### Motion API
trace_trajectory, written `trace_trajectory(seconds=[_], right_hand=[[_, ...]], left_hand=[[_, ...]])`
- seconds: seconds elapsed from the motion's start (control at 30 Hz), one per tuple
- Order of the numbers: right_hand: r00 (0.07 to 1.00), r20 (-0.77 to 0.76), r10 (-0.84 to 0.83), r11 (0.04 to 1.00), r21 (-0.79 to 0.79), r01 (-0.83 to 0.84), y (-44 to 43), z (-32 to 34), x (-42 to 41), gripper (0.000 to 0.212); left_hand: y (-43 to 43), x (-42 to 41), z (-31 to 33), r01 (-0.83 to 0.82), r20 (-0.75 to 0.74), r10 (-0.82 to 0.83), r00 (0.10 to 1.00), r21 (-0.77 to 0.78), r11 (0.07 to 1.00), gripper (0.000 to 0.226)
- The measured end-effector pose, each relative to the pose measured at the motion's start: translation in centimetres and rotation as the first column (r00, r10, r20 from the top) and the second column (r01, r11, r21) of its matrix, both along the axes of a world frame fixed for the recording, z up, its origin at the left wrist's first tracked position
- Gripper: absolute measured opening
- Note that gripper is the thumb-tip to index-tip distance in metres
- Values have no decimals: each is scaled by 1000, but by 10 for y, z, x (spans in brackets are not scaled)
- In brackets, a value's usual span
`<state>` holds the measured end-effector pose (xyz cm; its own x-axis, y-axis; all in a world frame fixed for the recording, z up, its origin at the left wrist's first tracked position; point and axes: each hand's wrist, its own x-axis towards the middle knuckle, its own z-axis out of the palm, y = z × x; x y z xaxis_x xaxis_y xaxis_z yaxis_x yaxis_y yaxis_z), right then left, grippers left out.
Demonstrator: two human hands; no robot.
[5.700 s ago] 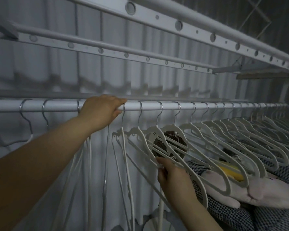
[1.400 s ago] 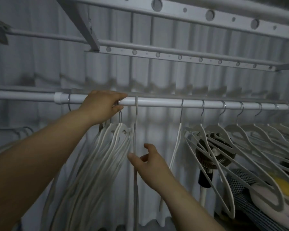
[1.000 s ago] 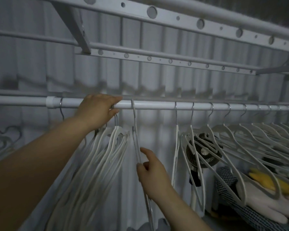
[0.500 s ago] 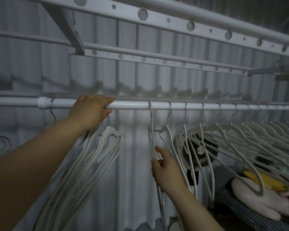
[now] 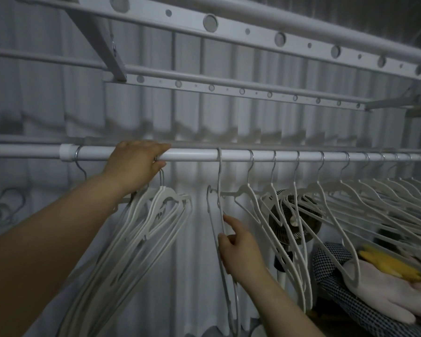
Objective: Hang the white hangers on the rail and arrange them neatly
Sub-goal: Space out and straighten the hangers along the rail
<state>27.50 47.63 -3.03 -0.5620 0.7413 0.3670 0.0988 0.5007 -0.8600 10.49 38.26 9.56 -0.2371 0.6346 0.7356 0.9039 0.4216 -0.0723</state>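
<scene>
Shifted rightward along the rail since a moment ago, the single hanger is now hung just beside the spaced row of hangers, well apart from the bunch of hangers packed under the left hand. That left hand is wrapped over the rail, thumb beneath, right where the bunch's hooks crowd together. The right hand is pinched on the single hanger's sloping arm, index finger laid up along it.

Thin plastic with a wire hook: it is judged light, fairly stiff yet springy, and easily twisted edge-on. A hold higher up, near the neck, should give steadier control, and the hook is likely to slide freely on the smooth rail. Snagging on the neighbour's notched shoulder is to be watched.
</scene>
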Motion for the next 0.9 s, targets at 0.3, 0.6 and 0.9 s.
trace_trajectory(seconds=[0.3, 0.6, 0.9], right_hand=[[997, 60, 45, 998, -47, -43, -9, 12, 10, 50], [993, -103, -50, 919, 384, 86, -52, 54, 19, 29], [966, 151, 210, 978, -14, -210, -65, 38, -41, 64]], left_hand=[[0, -4, 0, 22, 23, -21, 1000, -47, 999, 52], [-20, -17, 0, 50, 90, -51, 995, 14, 999, 41], [-15, -15, 1, -42, -31, 40, 999, -68, 997, 48]])
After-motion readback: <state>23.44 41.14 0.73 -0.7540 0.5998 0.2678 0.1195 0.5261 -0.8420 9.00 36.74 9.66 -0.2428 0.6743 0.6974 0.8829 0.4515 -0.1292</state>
